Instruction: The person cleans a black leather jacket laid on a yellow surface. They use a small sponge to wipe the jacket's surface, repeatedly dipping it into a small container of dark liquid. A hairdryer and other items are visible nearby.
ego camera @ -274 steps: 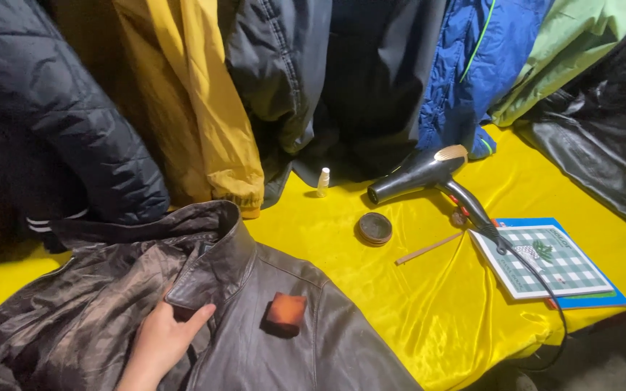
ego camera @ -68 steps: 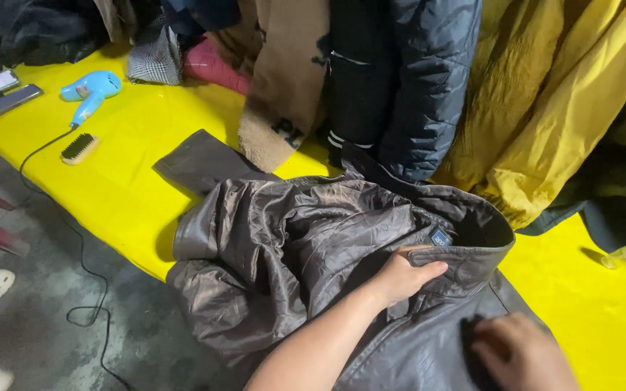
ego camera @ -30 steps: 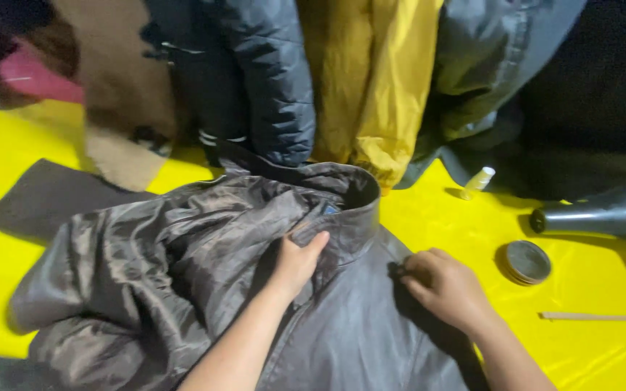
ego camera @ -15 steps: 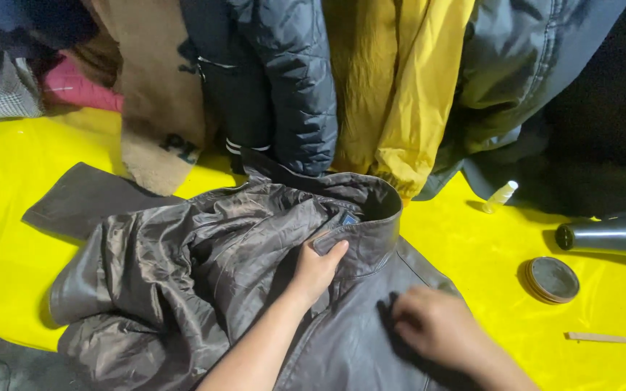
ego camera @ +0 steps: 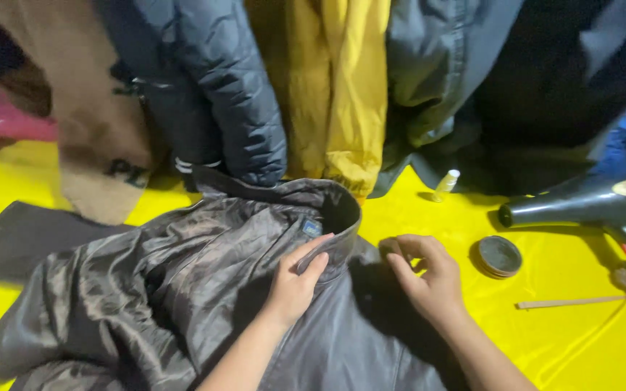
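A dark brown leather jacket (ego camera: 182, 304) lies spread on the yellow table cover (ego camera: 566, 347), collar toward the back. My left hand (ego camera: 295, 286) lies flat on the collar next to a small blue label, fingers stretched out. My right hand (ego camera: 425, 279) hovers at the jacket's shoulder edge just right of the collar. Its fingers are curled and pinch something small and dark; whether that is a pad or a fold of the jacket I cannot tell.
Jackets hang along the back: tan (ego camera: 88, 130), navy puffer (ego camera: 233, 94), yellow (ego camera: 342, 87), grey (ego camera: 436, 72). To the right lie a round tin (ego camera: 499, 255), a small bottle (ego camera: 445, 185), a dark hair dryer (ego camera: 581, 206) and a thin wooden stick (ego camera: 570, 302). A dark cloth (ego camera: 23, 232) lies left.
The view has swung right, bringing the hair dryer and tin closer. My right hand has lifted from the jacket front to the shoulder edge beside the collar. My left hand stays on the collar.
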